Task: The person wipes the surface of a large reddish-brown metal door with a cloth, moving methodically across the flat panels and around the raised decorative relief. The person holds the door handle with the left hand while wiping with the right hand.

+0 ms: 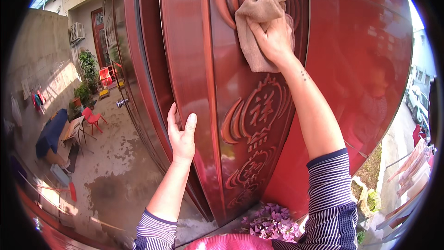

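Observation:
A glossy dark red door frame panel (pixel 229 166) with raised swirls and characters stands before me. Pressed against its upper part is a folded light brown cloth (pixel 256 48), held by my right hand (pixel 275 38); some fingers are hidden by the cloth. Lower and to the left, my left hand (pixel 182 139) rests around the panel's left edge, thumb up on the front face and fingers partly hidden behind the edge. No loose object shows in that hand.
Red wall tiles (pixel 353 59) adjoin the panel on the right. Purple-leaved plants (pixel 274 222) grow at its foot. On the left, a door with a metal knob (pixel 122 102) borders a courtyard holding a red chair (pixel 93 119) and a folding table (pixel 73 128). Laundry (pixel 412 170) hangs at far right.

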Motion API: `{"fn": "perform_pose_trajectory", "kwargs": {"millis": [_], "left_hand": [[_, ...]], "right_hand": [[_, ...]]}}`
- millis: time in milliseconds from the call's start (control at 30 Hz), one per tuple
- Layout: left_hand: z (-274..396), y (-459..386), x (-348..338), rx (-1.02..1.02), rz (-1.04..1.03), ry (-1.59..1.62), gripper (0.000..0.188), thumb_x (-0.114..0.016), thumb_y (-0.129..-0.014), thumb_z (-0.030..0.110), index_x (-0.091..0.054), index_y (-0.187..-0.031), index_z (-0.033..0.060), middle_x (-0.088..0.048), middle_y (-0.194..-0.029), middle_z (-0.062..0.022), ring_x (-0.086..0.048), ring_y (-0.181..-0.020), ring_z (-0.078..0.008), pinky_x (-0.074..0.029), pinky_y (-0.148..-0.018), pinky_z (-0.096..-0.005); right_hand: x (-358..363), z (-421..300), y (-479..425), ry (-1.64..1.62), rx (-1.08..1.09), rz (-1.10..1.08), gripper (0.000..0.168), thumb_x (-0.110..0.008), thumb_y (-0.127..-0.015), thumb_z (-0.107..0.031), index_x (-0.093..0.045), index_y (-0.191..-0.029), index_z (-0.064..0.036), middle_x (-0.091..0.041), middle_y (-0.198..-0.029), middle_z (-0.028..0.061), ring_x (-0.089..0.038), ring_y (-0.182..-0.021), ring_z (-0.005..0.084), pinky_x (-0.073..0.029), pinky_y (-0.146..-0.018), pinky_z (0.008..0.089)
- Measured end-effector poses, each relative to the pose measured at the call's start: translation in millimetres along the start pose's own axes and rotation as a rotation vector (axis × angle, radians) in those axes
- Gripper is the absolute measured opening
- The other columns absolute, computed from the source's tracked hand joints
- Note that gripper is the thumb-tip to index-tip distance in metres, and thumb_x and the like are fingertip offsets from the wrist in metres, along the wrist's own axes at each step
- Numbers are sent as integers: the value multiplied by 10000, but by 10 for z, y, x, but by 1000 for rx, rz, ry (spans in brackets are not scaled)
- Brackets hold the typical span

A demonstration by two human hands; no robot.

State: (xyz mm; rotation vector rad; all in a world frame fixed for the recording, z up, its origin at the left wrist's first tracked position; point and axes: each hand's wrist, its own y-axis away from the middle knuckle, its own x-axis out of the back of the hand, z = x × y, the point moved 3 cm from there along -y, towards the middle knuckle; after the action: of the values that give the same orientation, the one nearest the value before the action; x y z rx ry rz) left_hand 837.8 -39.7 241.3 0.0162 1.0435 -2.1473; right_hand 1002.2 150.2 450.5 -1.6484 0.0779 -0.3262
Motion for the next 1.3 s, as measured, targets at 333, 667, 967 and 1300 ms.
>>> {"fn": "perform_pose_trajectory", "kwargs": {"millis": [333, 667, 967, 1300], "left_hand": [[-74, 5, 28, -16, -19, -65, 723, -651, -892, 288, -268, -1398, -59, -511, -1270, -147, -504, -1147, -201, -382, -993, -334], [-38, -15, 27, -13, -3, -42, 714, -655, -888, 299, -288, -1389, -53, -527, -1246, -132, -506, -1136, -190, -384, -984, -324], [-44, -17, 5, -12, 18, -12, 690, -645, -900, 291, -299, -1385, -57, -494, -1295, -132, -469, -1190, -195, -343, -1029, -322], [-70, -72, 61, -9, -58, -20, 707, -641, -901, 314, -287, -1391, -55, -446, -1342, -141, -436, -1228, -204, -331, -1044, -327]], "right_hand": [[-24, 415, -556, 70, -8, 348, 668, -558, -847, -523, -391, -1341, -106, -459, -1321, 187, -426, -1247, 383, -337, -1005, 520], [-189, 692, -94, -16, -48, 369, 653, -566, -839, -533, -456, -1305, -89, -500, -1272, 170, -406, -1255, 346, -284, -1023, 501], [-503, 449, 1915, 37, -77, 171, 823, -645, -768, -436, -350, -1394, 9, -257, -1475, 238, -152, -1395, 411, -74, -1122, 549], [-613, 51, 3971, 137, -180, -547, 907, -577, -747, -499, -242, -1432, -9, -147, -1489, 245, -24, -1395, 454, 2, -1125, 576]]}}
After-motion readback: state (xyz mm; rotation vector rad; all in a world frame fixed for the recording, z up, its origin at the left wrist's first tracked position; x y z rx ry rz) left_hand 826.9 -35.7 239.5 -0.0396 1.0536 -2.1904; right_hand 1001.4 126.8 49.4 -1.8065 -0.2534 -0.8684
